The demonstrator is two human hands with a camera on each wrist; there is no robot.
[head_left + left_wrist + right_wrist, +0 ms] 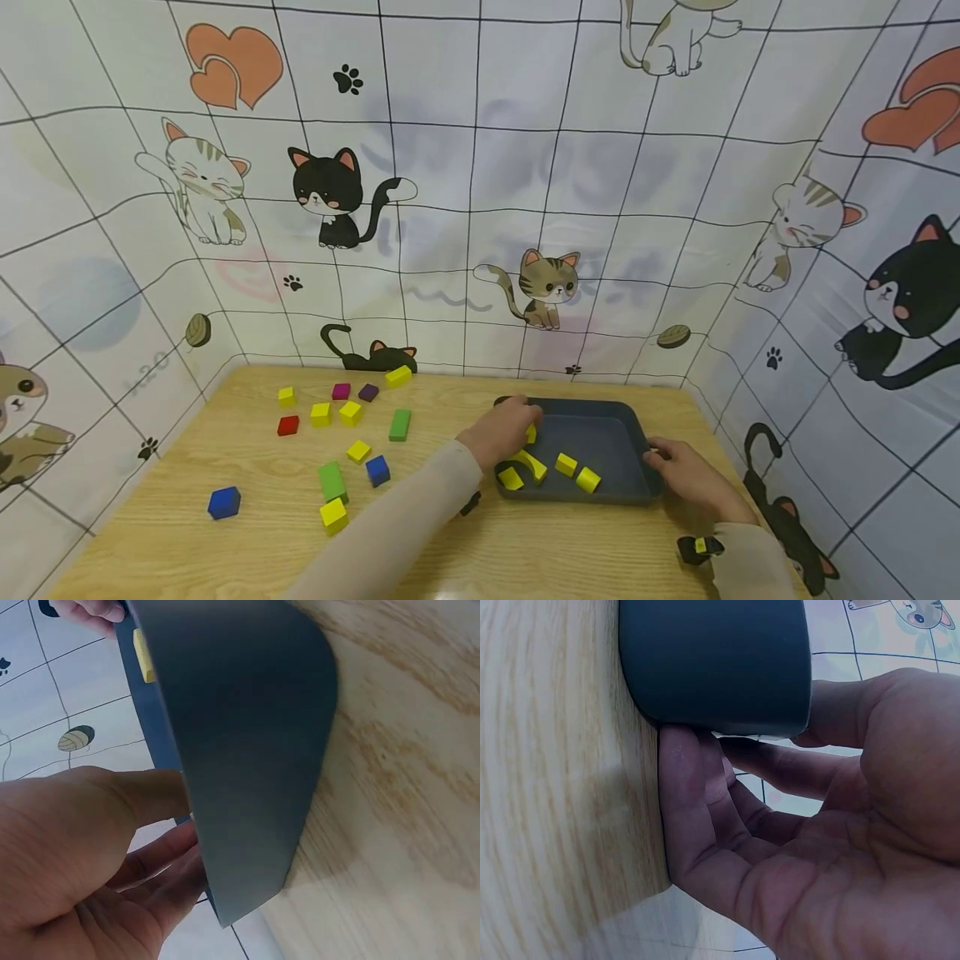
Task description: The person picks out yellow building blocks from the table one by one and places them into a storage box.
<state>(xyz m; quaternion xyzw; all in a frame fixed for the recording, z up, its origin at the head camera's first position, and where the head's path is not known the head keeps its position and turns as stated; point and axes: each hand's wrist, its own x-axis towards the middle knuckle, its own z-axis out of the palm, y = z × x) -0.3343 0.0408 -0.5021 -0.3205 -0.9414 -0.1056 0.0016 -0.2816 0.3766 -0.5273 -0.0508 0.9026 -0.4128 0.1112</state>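
Left sleeve (401, 525) slanting inward, left hand (502, 429) over tray (600, 429), grip unclear, right hand (693, 475) gripping tray

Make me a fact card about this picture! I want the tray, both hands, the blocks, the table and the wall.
Tray: dark gray, between the hands
Left hand: grips its left side
Right hand: grips its right side
Inside: yellow blocks, one curved
Outside: more yellow, two blue blocks, two green blocks, others
Table: wooden
Wall: cat-print cloth
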